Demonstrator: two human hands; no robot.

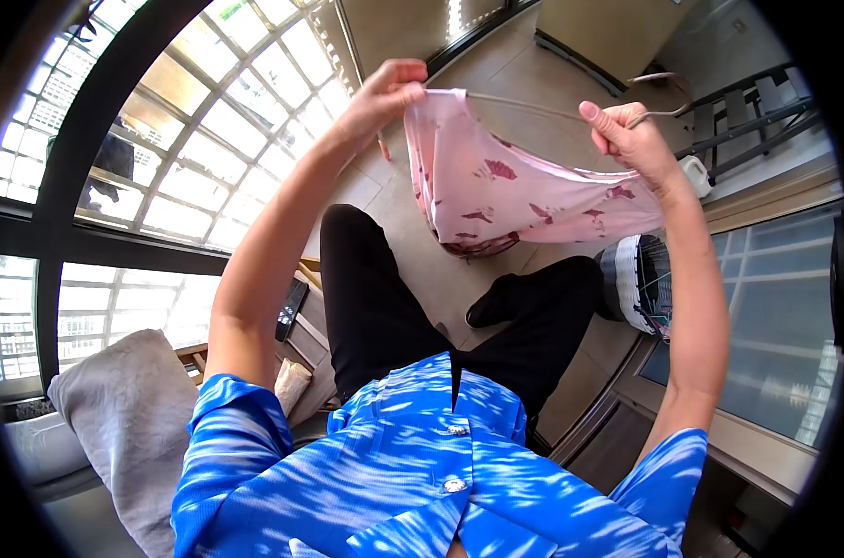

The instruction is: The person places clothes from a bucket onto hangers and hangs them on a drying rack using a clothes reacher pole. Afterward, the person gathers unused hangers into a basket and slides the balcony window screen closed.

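Note:
A pink garment point(515, 191) with dark pink prints hangs between my two hands, above the tiled floor. A thin hanger point(524, 106) runs along its top edge, and its hook sticks out past my right hand at the upper right. My left hand point(385, 96) pinches the garment's upper left corner at the hanger's end. With fingers closed, my right hand point(627, 135) grips the hanger near the hook. The garment's right part hangs beside my right wrist.
Barred windows point(208, 121) line the left side. A grey cushion point(129, 428) lies at the lower left. On the right are a basket point(634, 284), a white jug point(696, 177), a folded black ladder point(748, 112) and a glass-panelled door point(776, 316). A cabinet point(617, 37) stands at the top.

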